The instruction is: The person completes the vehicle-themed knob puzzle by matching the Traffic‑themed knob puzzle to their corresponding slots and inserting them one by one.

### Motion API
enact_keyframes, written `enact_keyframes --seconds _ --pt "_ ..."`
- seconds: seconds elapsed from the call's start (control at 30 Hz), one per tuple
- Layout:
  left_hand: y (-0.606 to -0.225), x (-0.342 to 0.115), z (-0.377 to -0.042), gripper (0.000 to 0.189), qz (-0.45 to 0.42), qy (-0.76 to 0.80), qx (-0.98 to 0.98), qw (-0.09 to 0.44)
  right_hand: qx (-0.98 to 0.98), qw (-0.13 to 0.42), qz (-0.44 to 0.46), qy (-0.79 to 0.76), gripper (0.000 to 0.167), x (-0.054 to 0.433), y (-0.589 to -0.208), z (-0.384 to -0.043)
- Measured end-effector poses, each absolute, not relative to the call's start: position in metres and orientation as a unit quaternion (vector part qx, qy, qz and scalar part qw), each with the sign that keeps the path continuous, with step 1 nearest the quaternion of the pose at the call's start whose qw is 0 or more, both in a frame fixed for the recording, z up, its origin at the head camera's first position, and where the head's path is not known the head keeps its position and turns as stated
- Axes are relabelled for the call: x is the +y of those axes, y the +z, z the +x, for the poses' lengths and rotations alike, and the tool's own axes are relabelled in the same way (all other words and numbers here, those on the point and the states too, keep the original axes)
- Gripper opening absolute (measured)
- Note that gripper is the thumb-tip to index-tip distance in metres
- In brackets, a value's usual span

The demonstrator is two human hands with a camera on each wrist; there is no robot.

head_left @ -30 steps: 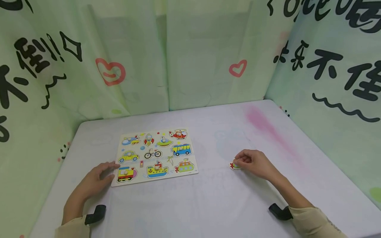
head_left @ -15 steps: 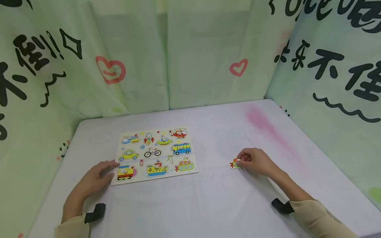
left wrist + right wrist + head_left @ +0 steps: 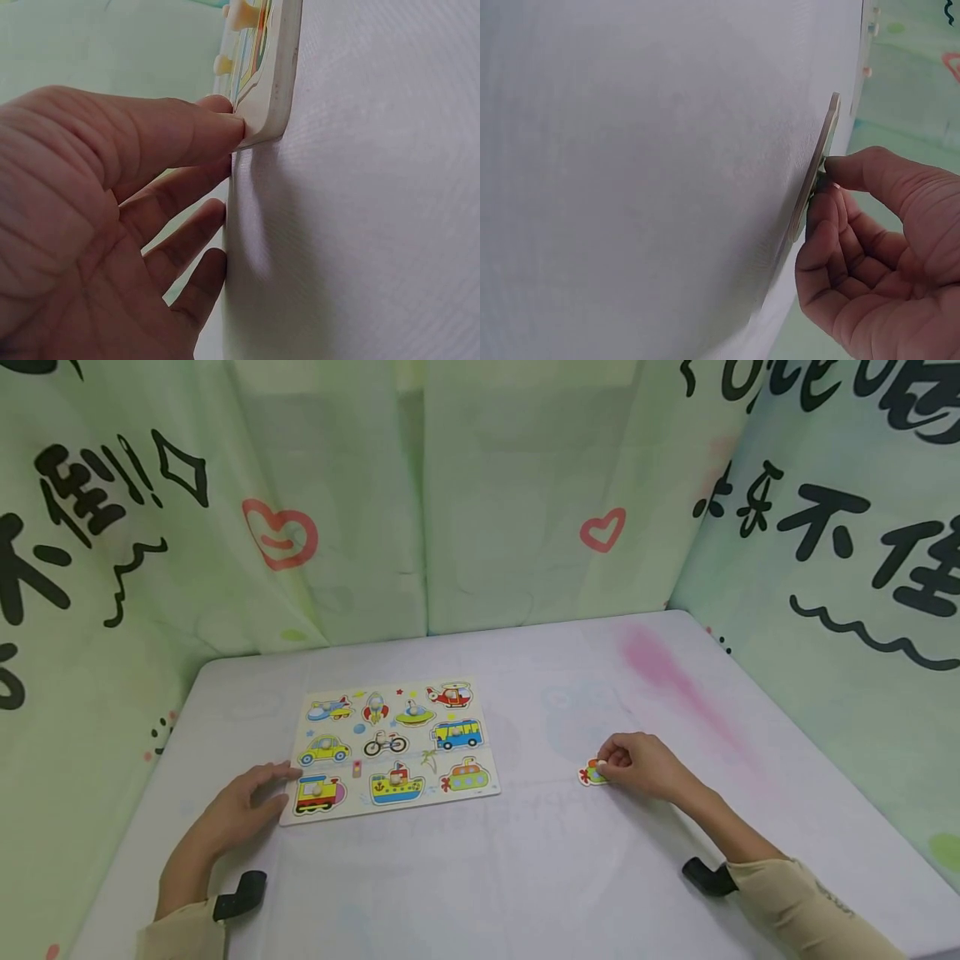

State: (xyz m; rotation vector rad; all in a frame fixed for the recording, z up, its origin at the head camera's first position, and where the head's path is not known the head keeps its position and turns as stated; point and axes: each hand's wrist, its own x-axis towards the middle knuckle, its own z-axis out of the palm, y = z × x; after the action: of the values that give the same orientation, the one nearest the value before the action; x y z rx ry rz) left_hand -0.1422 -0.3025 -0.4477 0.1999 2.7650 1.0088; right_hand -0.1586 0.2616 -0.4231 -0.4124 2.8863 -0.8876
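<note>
My right hand [image 3: 641, 766] pinches a submarine puzzle piece [image 3: 590, 773] between thumb and fingers, and the fingers cover part of it. In the right wrist view the puzzle piece [image 3: 814, 176] shows edge-on, at or just above the tabletop; I cannot tell whether it touches. The peg puzzle board [image 3: 427, 766] lies flat, left of centre, with vehicle pictures such as a train, a ship and a bus. My left hand [image 3: 236, 810] rests its thumb and index finger against the board's left edge. In the left wrist view the thumb [image 3: 217, 135] touches the board's corner, other fingers loosely spread.
A white cloth covers the table [image 3: 420, 885], with a pink smear [image 3: 667, 677] at the right. Printed green curtains [image 3: 480, 527] enclose the back and both sides. Small knobs [image 3: 244, 15] stand up from the board. Each wrist wears a black device [image 3: 242, 896].
My right hand has shifted slightly up and right, and more of the submarine puzzle piece shows beneath the fingers. The left hand keeps its place at the board.
</note>
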Motion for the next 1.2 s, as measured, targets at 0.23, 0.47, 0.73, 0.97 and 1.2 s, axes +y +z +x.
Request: enact_keyframes --seconds 0.23,0.47,0.73,0.97,1.2 --pt "-0.446 -0.303 -0.141 0.042 0.07 0.34 0.933 0.093 0.94 0.056 -0.128 -0.31 0.005 0.262 -0.423 -0.159" --pt "-0.447 -0.303 -0.142 0.043 0.073 0.341 0.933 0.091 0.929 0.041 -0.13 -0.343 0.009 0.26 -0.424 -0.159" --pt "-0.448 -0.303 -0.142 0.042 0.064 0.35 0.93 0.097 0.908 0.049 -0.135 -0.393 0.009 0.245 -0.422 -0.159" --pt "-0.448 -0.301 -0.142 0.043 0.058 0.344 0.932 0.1 0.893 0.065 -0.146 -0.42 0.01 0.228 -0.418 -0.161" --pt "-0.448 -0.302 -0.142 0.042 0.065 0.344 0.932 0.096 0.883 0.065 -0.157 -0.437 0.008 0.21 -0.415 -0.164"
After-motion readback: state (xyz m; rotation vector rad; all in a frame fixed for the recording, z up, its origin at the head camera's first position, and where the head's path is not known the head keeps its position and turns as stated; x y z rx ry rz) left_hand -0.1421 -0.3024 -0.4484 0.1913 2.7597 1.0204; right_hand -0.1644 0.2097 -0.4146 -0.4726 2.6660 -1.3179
